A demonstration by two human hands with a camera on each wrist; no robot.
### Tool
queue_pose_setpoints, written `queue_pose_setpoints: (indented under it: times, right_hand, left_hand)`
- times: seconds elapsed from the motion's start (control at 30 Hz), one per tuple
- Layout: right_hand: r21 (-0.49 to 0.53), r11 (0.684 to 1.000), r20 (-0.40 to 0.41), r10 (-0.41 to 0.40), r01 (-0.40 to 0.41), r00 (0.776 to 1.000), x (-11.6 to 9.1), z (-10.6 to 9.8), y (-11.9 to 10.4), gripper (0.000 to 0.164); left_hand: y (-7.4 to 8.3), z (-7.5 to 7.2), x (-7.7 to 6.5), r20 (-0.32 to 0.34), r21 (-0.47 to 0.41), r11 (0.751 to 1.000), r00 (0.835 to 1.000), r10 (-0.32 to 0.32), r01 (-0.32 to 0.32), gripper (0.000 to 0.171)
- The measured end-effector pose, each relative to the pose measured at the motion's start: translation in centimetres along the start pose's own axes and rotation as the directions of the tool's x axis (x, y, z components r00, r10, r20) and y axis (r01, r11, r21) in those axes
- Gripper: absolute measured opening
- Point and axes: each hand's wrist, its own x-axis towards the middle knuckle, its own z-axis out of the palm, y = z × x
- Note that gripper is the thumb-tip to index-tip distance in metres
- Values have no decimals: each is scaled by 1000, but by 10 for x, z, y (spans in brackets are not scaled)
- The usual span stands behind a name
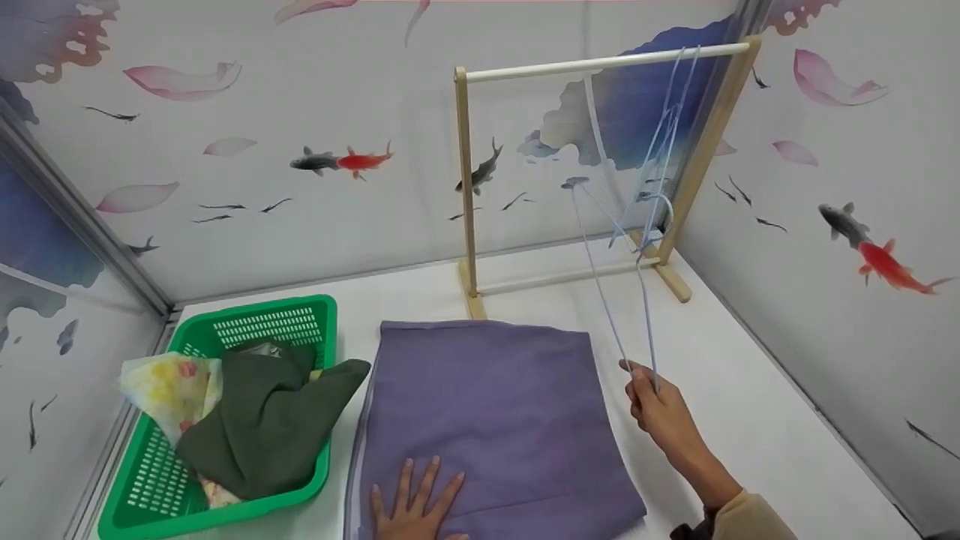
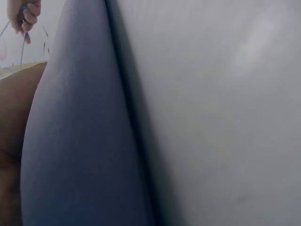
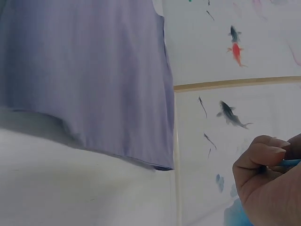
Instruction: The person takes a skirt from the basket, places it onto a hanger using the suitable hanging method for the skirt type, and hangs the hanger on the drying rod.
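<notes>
While the left hand [image 1: 411, 506] rests splayed on the purple cloth [image 1: 487, 412], flat between basket [image 1: 331, 326] and table's [image 1: 780, 420] right edge, the right hand [image 1: 664, 412] grips a hanger [image 1: 602, 292], not yet inserted; basketed cloths [image 1: 262, 420] remain.

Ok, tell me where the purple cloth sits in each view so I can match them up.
Head: the purple cloth lies lower middle, right of the green basket, with the left hand on it.
Left wrist: a broad band from top to bottom, left of centre.
Right wrist: upper left.
Shared landmark: the right hand, gripping a light blue hanger; lower right in head, top left in left wrist, lower right in right wrist.
</notes>
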Motion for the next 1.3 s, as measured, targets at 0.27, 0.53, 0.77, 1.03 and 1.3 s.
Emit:
queue_pose_setpoints:
  times: [0.27, 0.53, 0.77, 1.03, 1.3]
  right_hand:
    - [-116, 990, 18, 85, -83, 996, -9, -5, 26, 34]
    - [-208, 955, 77, 231, -211, 970, -19, -11, 48, 37]
    - [-274, 908, 7, 331, -316, 944, -26, -15, 61, 39]
    - [-332, 887, -26, 332, -322, 943, -28, -21, 64, 39]
    - [-533, 798, -7, 328, -281, 945, -40, -26, 63, 37]
  left_hand:
    - [-1, 2, -1, -61, 23, 1000, 998, 4, -3, 69]
    - [-1, 7, -1, -64, 37, 999, 998, 8, -6, 69]
    - [-2, 8, -6, -19, -13, 1000, 1000, 10, -10, 82]
    - [-2, 11, -6, -72, 23, 999, 997, 25, -24, 80]
    - [1, -2, 0, 72, -48, 999, 997, 0, 4, 84]
